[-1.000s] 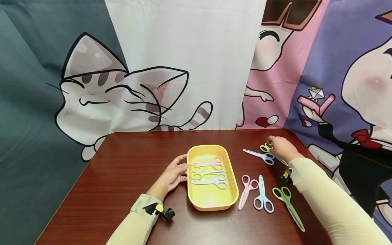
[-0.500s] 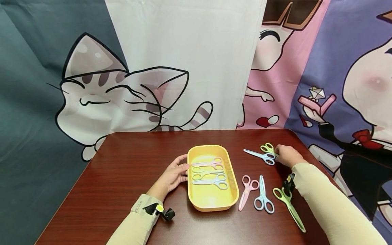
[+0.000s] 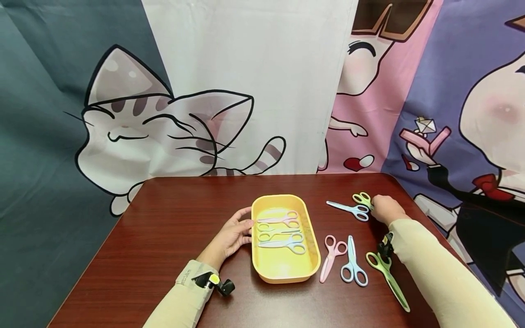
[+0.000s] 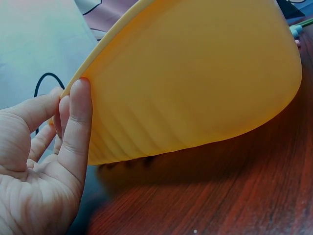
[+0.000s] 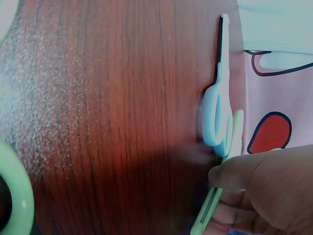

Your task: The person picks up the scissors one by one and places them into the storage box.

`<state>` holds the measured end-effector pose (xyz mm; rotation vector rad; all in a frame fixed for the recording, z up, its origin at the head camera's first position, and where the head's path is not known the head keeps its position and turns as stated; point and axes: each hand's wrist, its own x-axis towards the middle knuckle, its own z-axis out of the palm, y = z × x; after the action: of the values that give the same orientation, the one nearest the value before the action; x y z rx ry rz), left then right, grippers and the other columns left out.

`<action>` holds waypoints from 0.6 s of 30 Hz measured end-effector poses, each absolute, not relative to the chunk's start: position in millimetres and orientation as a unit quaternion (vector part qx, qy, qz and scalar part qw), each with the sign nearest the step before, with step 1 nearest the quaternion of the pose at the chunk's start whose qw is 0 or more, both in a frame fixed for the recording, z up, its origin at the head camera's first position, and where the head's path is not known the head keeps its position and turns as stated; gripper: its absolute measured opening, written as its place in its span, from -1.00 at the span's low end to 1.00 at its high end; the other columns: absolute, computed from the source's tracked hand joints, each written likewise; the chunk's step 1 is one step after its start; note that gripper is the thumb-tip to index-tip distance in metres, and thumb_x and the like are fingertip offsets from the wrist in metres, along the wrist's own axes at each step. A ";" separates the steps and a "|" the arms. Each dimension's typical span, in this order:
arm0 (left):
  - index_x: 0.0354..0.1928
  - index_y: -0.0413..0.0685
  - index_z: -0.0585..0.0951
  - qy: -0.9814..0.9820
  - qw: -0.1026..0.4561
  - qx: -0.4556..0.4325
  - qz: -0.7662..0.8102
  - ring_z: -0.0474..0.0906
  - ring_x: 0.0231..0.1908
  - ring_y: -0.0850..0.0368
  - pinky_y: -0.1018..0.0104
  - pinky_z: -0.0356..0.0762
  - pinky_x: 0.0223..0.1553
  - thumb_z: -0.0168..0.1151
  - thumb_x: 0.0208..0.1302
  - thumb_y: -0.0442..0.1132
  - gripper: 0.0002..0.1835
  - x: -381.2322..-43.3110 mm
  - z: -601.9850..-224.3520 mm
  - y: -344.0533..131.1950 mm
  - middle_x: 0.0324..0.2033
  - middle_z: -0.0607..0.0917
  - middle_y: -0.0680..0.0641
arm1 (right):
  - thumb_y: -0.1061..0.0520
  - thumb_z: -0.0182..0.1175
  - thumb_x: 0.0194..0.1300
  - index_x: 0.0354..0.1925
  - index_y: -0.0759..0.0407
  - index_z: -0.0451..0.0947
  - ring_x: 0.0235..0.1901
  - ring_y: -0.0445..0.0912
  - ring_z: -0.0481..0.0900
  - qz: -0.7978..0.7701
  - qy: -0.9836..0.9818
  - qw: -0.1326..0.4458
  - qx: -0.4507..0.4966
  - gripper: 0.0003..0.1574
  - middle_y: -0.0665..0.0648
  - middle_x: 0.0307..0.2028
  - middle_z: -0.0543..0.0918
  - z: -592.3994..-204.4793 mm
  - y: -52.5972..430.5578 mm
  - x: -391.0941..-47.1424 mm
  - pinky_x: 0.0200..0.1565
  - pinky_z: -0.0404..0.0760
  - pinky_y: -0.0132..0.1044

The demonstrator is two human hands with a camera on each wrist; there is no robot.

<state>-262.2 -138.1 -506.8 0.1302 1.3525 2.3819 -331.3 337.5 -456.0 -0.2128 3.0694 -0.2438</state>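
Note:
My left hand (image 3: 233, 232) holds the left rim of a yellow plastic tray (image 3: 283, 269), thumb at the rim and fingers against the outer wall (image 4: 195, 83). Inside lie pink scissors (image 3: 293, 224), green scissors (image 3: 264, 236) and blue scissors (image 3: 297, 248). At the table's far right, my right hand (image 3: 387, 210) pinches green scissors (image 3: 362, 198) between thumb and fingers; the hand hides much of their length. In the right wrist view, these scissors (image 5: 209, 210) are beside blue scissors (image 5: 217, 117). The blue pair (image 3: 348, 208) lies just left of the hand.
Right of the tray lie pink scissors (image 3: 328, 264), blue scissors (image 3: 352, 262) and larger-looking green scissors (image 3: 395, 289), partly under my right wrist's camera. The brown table (image 3: 172, 218) ends at a cartoon-printed cloth (image 3: 287, 91) behind.
My right hand has shifted slightly right, and the green scissors it pinches have slid a little right, away from the blue pair. My left hand and the tray stay put.

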 end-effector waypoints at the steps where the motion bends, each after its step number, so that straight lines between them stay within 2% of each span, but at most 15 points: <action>1: 0.32 0.03 0.16 0.483 0.200 0.049 0.851 0.52 -0.46 0.13 0.28 0.59 -0.46 0.14 0.24 -0.37 -0.37 -262.1 -507.1 -138.3 -0.19 0.52 -0.21 | 0.31 0.15 -0.06 -0.59 0.21 0.44 -0.52 0.08 0.43 -0.075 0.995 0.024 -0.066 -0.92 0.21 -0.53 0.50 -456.2 338.5 -331.3 -0.47 0.42 0.00; 5: 0.33 0.03 0.15 0.480 0.203 0.054 0.852 0.53 -0.46 0.12 0.29 0.59 -0.47 0.16 0.23 -0.36 -0.35 -261.5 -507.9 -139.1 -0.16 0.51 -0.23 | 0.29 0.19 -0.08 -0.57 0.27 0.42 -0.52 0.13 0.47 -0.066 0.996 0.006 -0.057 -0.89 0.28 -0.51 0.51 -451.2 339.2 -330.1 -0.49 0.44 0.05; 11: 0.32 0.03 0.17 0.481 0.200 0.049 0.852 0.53 -0.45 0.11 0.29 0.59 -0.47 0.13 0.24 -0.37 -0.37 -261.3 -508.6 -139.1 -0.16 0.51 -0.23 | 0.33 0.13 -0.02 -0.55 0.29 0.45 -0.46 0.24 0.51 -0.054 0.997 -0.013 -0.059 -0.96 0.34 -0.48 0.51 -438.1 332.3 -327.7 -0.46 0.46 0.13; 16: 0.32 0.04 0.17 0.480 0.201 0.048 0.852 0.53 -0.47 0.13 0.29 0.59 -0.48 0.13 0.24 -0.37 -0.37 -261.1 -508.5 -138.5 -0.18 0.52 -0.21 | 0.35 0.07 -0.02 -0.59 0.27 0.45 -0.50 0.20 0.49 -0.069 0.996 -0.014 -0.048 -0.92 0.31 -0.51 0.51 -437.3 330.8 -326.7 -0.46 0.44 0.10; 18: 0.31 0.04 0.18 0.480 0.202 0.047 0.852 0.52 -0.47 0.13 0.29 0.59 -0.48 0.14 0.24 -0.37 -0.38 -261.1 -508.7 -138.3 -0.18 0.52 -0.21 | 0.34 0.07 -0.01 -0.54 0.29 0.49 -0.51 0.16 0.48 -0.088 0.995 -0.015 -0.044 -0.94 0.28 -0.51 0.52 -437.6 329.8 -326.0 -0.46 0.44 0.07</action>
<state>-261.1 -138.3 -508.7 0.1307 1.3408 2.3804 -326.0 329.8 -437.6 -0.1388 3.1562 -0.2785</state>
